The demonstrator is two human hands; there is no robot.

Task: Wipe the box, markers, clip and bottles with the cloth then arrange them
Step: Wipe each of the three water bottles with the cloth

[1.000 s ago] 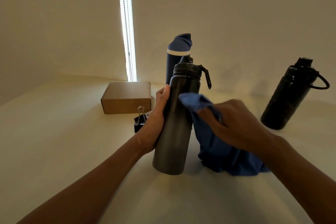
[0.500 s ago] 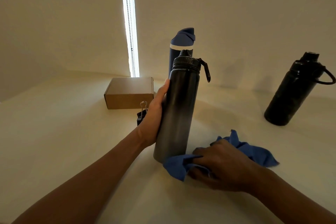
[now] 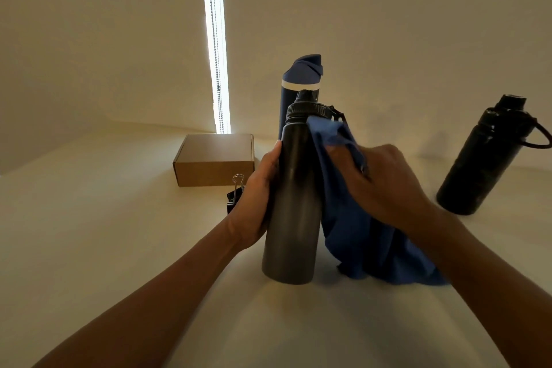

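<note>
walls (image 3: 388, 24): plain cream, meeting at a corner, dimming toward the left | window gap (image 3: 214, 39): narrow vertical strip glowing white, running down to the surface | bead chain (image 3: 217, 75): hanging inside that strip | tabletop (image 3: 89, 218): pale, smooth, catching warm light, showing soft shadows at right

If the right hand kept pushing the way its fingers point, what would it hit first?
Probably the grey bottle: the right hand already presses the blue cloth against its side, near the cap.
</note>
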